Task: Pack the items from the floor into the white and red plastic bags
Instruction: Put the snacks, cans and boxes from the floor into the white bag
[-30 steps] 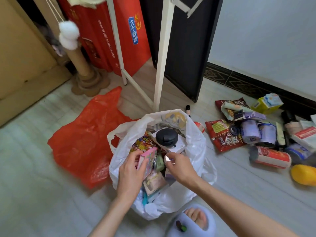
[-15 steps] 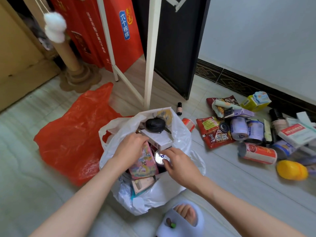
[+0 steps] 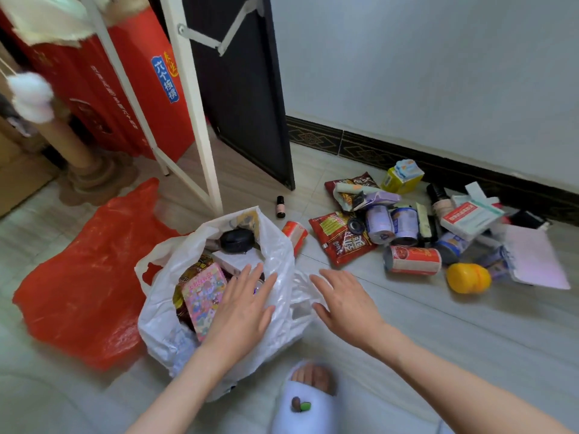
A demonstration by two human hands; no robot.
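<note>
both hands were empty over the white bag, so you needed the next item.

the red bag (image 3: 87,277) lay flat; your left hand (image 3: 241,311) rested flat-fingered on the white bag (image 3: 279,255), your right hand (image 3: 344,303) hovered spread beside it; i'd judge you should have reached right for the red can (image 3: 412,260) in the pile.
</note>
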